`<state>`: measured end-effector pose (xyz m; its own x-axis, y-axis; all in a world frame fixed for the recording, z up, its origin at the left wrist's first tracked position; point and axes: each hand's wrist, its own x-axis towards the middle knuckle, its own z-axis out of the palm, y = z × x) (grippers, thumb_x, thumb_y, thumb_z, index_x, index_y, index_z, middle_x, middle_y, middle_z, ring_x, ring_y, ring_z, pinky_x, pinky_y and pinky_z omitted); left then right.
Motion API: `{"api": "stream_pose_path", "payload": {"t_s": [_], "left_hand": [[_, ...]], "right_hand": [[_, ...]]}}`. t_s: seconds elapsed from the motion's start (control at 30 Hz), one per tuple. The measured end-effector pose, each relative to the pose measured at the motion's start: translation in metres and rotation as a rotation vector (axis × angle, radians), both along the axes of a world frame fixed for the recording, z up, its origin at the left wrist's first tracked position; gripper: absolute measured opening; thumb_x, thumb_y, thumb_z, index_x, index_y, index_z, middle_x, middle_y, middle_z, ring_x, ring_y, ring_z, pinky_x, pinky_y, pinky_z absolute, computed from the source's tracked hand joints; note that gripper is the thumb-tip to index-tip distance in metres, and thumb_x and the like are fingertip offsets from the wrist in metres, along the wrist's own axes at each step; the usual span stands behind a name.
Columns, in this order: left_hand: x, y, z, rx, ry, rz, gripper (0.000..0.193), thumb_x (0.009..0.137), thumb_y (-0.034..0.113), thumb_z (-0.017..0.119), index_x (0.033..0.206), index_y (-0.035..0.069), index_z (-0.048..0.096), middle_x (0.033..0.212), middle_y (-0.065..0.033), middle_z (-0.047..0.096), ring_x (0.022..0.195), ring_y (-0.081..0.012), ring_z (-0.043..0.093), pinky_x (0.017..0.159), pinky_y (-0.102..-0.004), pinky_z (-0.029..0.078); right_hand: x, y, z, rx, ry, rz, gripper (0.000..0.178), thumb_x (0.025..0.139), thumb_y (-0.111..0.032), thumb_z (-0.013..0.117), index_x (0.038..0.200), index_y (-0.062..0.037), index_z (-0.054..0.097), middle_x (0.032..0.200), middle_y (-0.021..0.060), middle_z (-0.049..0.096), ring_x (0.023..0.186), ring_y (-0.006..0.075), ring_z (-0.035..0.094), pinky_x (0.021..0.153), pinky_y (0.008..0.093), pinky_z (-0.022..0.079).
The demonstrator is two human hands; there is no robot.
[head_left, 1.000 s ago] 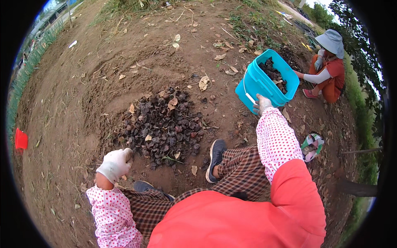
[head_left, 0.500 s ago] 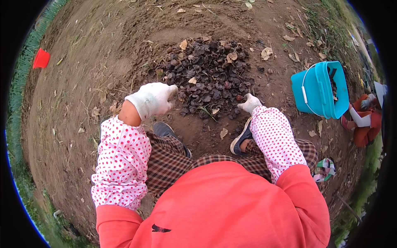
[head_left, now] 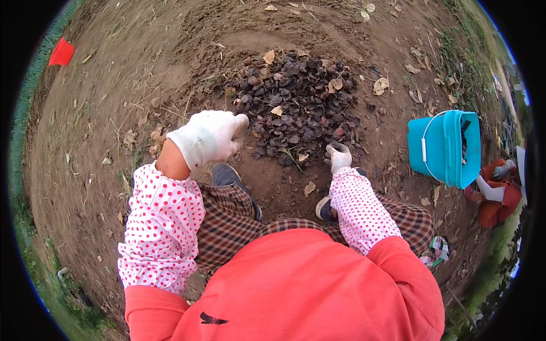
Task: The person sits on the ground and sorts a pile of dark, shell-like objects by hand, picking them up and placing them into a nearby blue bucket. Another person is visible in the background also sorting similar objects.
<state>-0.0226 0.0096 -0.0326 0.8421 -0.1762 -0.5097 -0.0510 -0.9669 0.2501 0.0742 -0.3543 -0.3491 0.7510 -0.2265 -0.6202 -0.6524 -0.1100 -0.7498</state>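
Note:
A heap of dark brown, curled husks [head_left: 301, 102] lies on the soil in front of my feet, with a few dry leaves on it. At its near left edge, my left hand [head_left: 213, 136] in a white glove is closed, thumb and fingers curled together; whatever they may hold is hidden. My right hand [head_left: 339, 156], also gloved in white, is at the near right edge of the heap with its fingers bent in. Anything between those fingers is too small or covered to make out.
To the right of the heap stands a teal bucket [head_left: 435, 150] with a white-gripped handle and dark pieces inside. Another person [head_left: 496, 196] crouches beyond it. A red container [head_left: 61, 52] sits far left. My shoes [head_left: 230, 176] flank the bare soil before me.
My right hand has drawn slightly back toward me and turned, its fingers now more visible. The left hand stays nearly in place. The view has shifted a little.

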Motion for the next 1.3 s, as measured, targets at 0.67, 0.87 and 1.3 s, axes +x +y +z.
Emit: {"api": "stream_pose_path", "payload": {"t_s": [0.67,0.87,1.3], "left_hand": [[-0.002,0.002,-0.002,-0.048,-0.038,-0.008,0.038,0.087,0.025,0.066,0.12,0.009,0.06,0.099,-0.0199,0.068,0.097,-0.0412,0.067,0.082,-0.0506,0.054],[-0.003,-0.001,0.003,-0.054,-0.017,-0.001,0.036,0.086,0.025,0.066,0.118,0.008,0.06,0.098,-0.0198,0.068,0.095,-0.0415,0.067,0.081,-0.051,0.054],[0.003,-0.003,0.001,-0.072,-0.048,0.007,0.035,0.089,0.029,0.065,0.116,0.007,0.061,0.093,-0.0215,0.069,0.091,-0.0421,0.068,0.079,-0.0515,0.054]], "right_hand": [[0.028,0.059,0.03,-0.538,-0.381,0.685,0.067,0.069,-0.006,0.078,0.133,-0.0152,0.06,0.136,0.014,0.053,0.121,0.0312,0.06,0.107,0.0369,0.048],[0.03,0.038,0.042,0.47,-0.001,0.314,0.069,0.075,0.01,0.064,0.14,-0.0111,0.057,0.121,0.0076,0.066,0.102,0.0299,0.069,0.084,0.0439,0.057],[0.022,0.08,0.108,1.156,0.01,0.304,0.049,0.095,-0.021,0.074,0.138,-0.0078,0.055,0.105,0.0097,0.07,0.082,0.0182,0.066,0.058,0.0284,0.05]]}}
